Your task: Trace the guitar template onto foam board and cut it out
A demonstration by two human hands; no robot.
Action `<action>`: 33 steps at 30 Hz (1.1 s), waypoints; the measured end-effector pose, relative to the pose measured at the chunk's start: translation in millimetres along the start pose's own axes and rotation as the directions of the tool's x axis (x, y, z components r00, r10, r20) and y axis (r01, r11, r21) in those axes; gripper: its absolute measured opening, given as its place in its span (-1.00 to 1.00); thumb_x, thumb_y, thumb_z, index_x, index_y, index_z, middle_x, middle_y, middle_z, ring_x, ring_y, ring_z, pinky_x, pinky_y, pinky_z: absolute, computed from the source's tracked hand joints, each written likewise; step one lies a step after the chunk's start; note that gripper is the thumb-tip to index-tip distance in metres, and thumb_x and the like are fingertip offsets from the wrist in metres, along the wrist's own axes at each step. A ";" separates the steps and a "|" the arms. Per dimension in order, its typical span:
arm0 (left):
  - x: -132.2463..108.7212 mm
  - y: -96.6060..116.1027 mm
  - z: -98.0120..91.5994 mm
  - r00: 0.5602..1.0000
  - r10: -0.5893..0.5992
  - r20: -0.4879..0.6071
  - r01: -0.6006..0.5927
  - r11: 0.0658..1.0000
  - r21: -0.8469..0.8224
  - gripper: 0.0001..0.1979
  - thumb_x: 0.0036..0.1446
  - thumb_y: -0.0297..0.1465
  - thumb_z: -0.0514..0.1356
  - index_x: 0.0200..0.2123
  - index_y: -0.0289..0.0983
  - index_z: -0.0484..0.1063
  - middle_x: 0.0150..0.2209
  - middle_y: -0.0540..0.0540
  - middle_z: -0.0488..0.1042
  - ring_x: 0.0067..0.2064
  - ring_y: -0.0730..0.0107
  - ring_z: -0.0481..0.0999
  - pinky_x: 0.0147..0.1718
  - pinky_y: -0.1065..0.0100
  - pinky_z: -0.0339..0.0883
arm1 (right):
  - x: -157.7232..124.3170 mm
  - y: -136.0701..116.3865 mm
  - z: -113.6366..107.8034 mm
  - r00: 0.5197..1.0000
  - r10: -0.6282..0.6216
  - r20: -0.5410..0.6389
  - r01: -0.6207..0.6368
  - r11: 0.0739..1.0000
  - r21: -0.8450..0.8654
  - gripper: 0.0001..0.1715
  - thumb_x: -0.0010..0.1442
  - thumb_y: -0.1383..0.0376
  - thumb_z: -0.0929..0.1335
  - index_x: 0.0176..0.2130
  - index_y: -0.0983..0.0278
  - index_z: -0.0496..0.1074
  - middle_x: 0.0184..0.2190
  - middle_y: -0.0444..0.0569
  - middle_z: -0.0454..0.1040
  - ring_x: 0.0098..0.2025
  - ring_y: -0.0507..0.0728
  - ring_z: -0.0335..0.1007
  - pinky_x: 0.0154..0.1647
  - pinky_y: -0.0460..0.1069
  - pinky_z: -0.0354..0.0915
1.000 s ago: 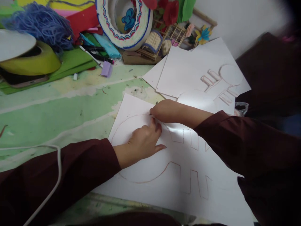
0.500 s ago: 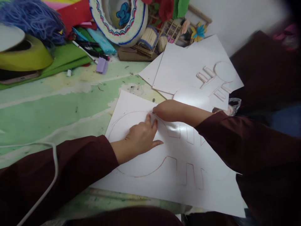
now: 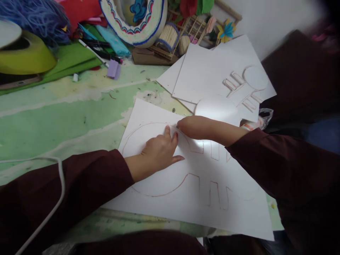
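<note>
A large white sheet [image 3: 148,209] lies on the table, bearing a big curved outline and several squared, finger-like shapes in reddish-brown line. My left hand [image 3: 160,150] rests flat on it inside the curve, its fingers spread and the index tip near the upper line. Just right of that fingertip, my right hand [image 3: 193,127] is closed in a fist-like grip at the upper part of the curve. A small dark tip shows at its fingers, but whatever they hold is mostly hidden. The right forearm crosses over part of the drawing.
Behind lie more white sheets [image 3: 204,71] with a small cut-out figure [image 3: 255,78]. A white painted oval piece [image 3: 138,40], stick models [image 3: 168,37], yellow tape roll [image 3: 34,53], pens [image 3: 92,53] and blue yarn [image 3: 34,21] crowd the back. A white cable [image 3: 61,177] hangs over my left sleeve.
My right hand has shifted slightly right along the upper curved line. The left hand keeps its place on the sheet. The view has tilted a little.
</note>
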State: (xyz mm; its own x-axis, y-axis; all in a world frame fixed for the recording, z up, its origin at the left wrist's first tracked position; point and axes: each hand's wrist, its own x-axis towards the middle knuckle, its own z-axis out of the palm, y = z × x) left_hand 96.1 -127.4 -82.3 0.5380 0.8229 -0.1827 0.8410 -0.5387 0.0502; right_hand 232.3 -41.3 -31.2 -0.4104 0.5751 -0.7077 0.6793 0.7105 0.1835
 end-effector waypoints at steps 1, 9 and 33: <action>0.1 0.0 0.6 1.000 0.000 -0.005 -0.001 1.000 -0.003 -0.15 0.13 0.11 -0.12 0.28 -0.41 0.02 0.27 -0.57 -0.05 -0.29 0.07 0.49 -0.55 0.28 0.31 | -0.7 -1.5 -1.3 1.000 0.011 0.021 -0.012 1.000 0.005 -0.76 0.12 0.51 0.23 -0.23 0.41 0.44 -0.38 0.04 0.44 -0.41 0.06 0.31 -0.39 -0.05 0.10; -0.1 0.9 3.1 0.998 -0.016 -0.053 0.016 1.000 -0.003 -0.14 0.10 0.14 -0.10 0.26 -0.39 0.06 0.27 -0.53 0.00 -0.30 0.11 0.49 -0.55 0.30 0.30 | -0.6 -13.0 -11.8 0.993 0.037 0.113 -0.035 0.999 -0.023 -0.84 0.12 0.49 0.29 -0.26 0.42 0.44 -0.43 0.02 0.43 -0.40 0.08 0.30 -0.40 -0.05 0.12; -1.8 -0.7 1.3 1.000 -0.019 -0.004 0.019 0.999 -0.035 -0.16 0.12 0.13 -0.13 0.30 -0.32 -0.04 0.30 -0.51 -0.10 -0.23 0.06 0.48 -0.48 0.29 0.29 | -23.2 -5.7 16.7 0.992 0.013 0.127 -0.019 0.999 0.048 -0.80 0.07 0.53 0.26 -0.28 0.43 0.42 -0.43 0.06 0.45 -0.45 0.09 0.32 -0.45 -0.04 0.13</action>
State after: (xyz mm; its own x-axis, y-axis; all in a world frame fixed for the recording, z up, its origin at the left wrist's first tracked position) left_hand 94.5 -128.7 -83.3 0.5222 0.8337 -0.1798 0.8525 -0.5164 0.0814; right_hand 248.1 -65.5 -27.3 -0.3208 0.5280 -0.7863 0.7154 0.6792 0.1642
